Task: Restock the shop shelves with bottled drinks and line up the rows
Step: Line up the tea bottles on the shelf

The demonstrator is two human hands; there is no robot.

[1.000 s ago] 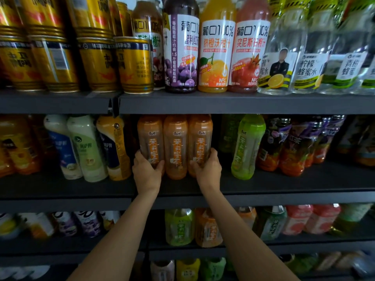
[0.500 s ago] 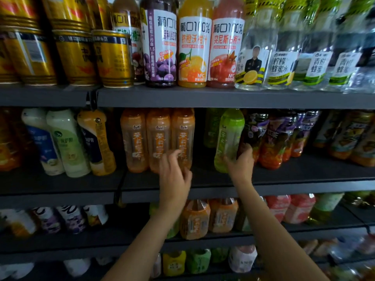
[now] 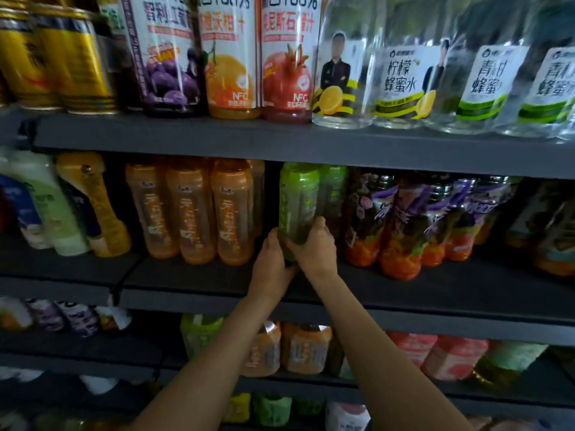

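Observation:
A green drink bottle [image 3: 298, 200] stands upright on the middle shelf [image 3: 435, 284], with a second green bottle [image 3: 333, 188] behind it to the right. My left hand [image 3: 270, 269] presses against the front bottle's base from the left. My right hand [image 3: 314, 250] grips the same base from the right, thumb over the front. Three orange drink bottles [image 3: 189, 213] stand in a row just left of the green one. The green bottle's foot is hidden by my hands.
Dark purple-and-orange bottles [image 3: 401, 225] crowd the shelf right of the green ones. White and yellow bottles [image 3: 65, 203] stand at the left. Juice bottles [image 3: 230, 57], gold cans [image 3: 59, 57] and clear honey-water bottles [image 3: 401, 73] fill the shelf above. More drinks [image 3: 305, 349] sit below.
Both hands left the orange bottles and moved right to the green bottle, which they now hold at its base. The view has moved closer and to the right.

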